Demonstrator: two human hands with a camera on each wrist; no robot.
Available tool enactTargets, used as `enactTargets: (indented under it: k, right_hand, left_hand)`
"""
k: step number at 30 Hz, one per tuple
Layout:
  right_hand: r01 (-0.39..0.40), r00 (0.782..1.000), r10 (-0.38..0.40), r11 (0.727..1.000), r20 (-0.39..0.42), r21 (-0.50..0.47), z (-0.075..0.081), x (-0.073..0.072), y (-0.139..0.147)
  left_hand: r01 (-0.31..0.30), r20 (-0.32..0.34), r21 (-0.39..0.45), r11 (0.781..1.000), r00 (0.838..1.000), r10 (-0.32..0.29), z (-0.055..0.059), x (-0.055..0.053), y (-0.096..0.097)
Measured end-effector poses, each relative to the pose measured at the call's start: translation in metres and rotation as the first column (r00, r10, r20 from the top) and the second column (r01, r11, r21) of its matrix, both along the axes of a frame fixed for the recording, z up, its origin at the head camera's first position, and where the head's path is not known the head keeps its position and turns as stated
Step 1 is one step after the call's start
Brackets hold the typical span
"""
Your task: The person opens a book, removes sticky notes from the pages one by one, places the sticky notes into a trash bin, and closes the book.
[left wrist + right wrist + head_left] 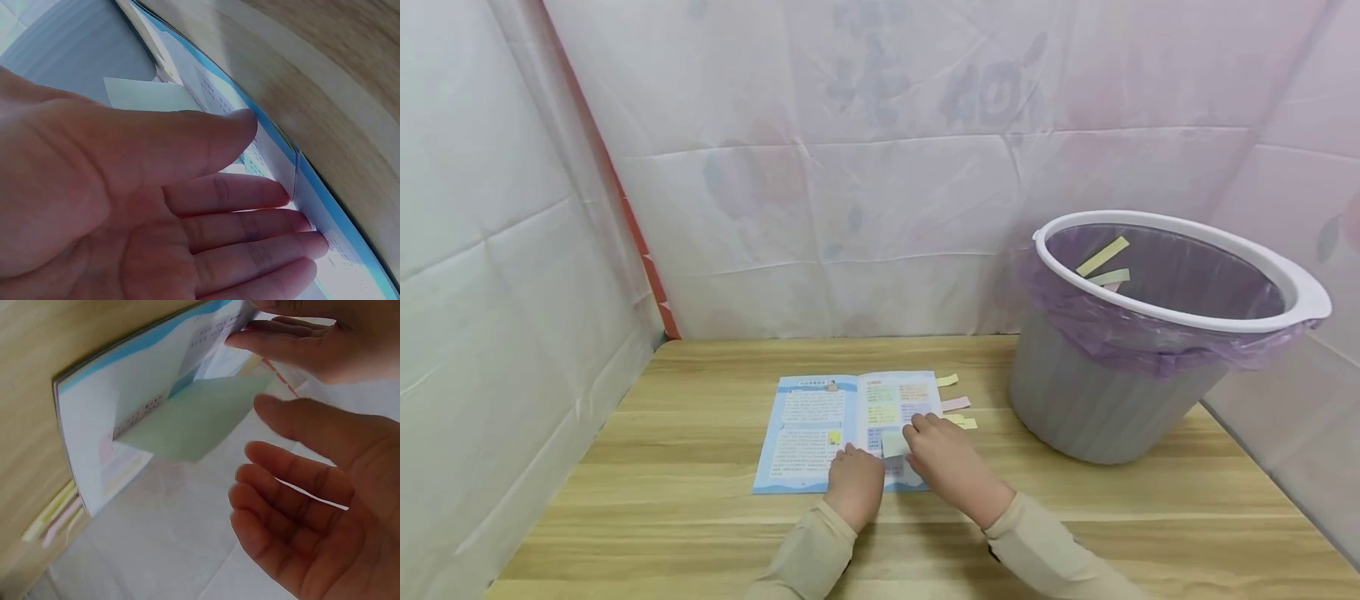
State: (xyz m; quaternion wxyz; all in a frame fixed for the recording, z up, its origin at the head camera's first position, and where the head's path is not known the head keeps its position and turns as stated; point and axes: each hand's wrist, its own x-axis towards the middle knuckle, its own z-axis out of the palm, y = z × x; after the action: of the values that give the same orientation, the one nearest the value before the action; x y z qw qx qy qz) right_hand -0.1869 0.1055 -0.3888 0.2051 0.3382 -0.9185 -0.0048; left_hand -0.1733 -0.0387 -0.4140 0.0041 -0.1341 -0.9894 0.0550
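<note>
Green note (895, 443) | between left hand (856, 483) and right hand (951, 461) | thumbs apart from fingers

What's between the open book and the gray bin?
In the head view, pastel paper strips jut right from the book; beyond them, bare tabletop reaches the bin.
</note>
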Motion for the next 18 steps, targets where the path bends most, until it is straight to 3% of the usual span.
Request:
enactTargets:
  k: [7,18]
  right_hand:
    - [0.015,0.998,-0.019,0.998,-0.059,-0.067,-0.008,-0.005,-0.009]
    - [0.165,0.986,-0.167,0.979,-0.011,-0.121,-0.012,-0.010,-0.009]
  left_hand:
    - [0.007,0.001,-0.034,0.999,1.000,-0.007,0.001,0.000,-0.002]
    - [0.013,-0.006,-0.027,1.000,1.000,-0.013,0.003,0.001,-0.001]
